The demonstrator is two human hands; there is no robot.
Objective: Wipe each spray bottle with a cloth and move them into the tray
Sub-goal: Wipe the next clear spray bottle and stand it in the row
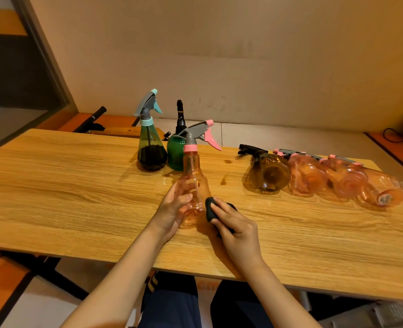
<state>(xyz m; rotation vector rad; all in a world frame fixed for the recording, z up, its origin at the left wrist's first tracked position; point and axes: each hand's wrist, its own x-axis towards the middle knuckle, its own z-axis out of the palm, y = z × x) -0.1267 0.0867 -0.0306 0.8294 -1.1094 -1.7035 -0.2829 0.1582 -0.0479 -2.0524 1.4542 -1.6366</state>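
**Technician A:** Largest item first: the wooden table [77,185] carries all units. Beyond the left hand [172,209] two bottles stand upright, a dark green cone bottle [152,150] and a round green bottle [175,152], touching or nearly so. Probable reason: they await wiping, so they remain within forward reach.

**Technician B:** And past the right hand [233,223]?

**Technician A:** Four bottles lie on their sides in a row, bases toward the operator: one amber bottle [269,174], then three pink bottles [309,174]. Laid flat, they pack close and cannot tip. Whether a tray holds them cannot be determined; only a pale edge shows at the far right.

**Technician B:** The unit in work?

**Technician A:** The pink spray bottle [192,183] stands upright between the hands, its base on the table. The left hand grips its lower body, fingers curled round the near side, which steadies it against wiping pressure. The right hand holds a black cloth [211,208], bunched under the fingers and pressed to the bottle's right flank. Judged step: wiping this bottle; transfer not yet done.

**Technician B:** Limits of observation?

**Technician A:** The left palm hides part of the bottle wall. Most of the cloth sits beneath the right hand. A black object behind the green bottles cannot be identified. The rightmost pink bottle lies near the frame's distorted edge.
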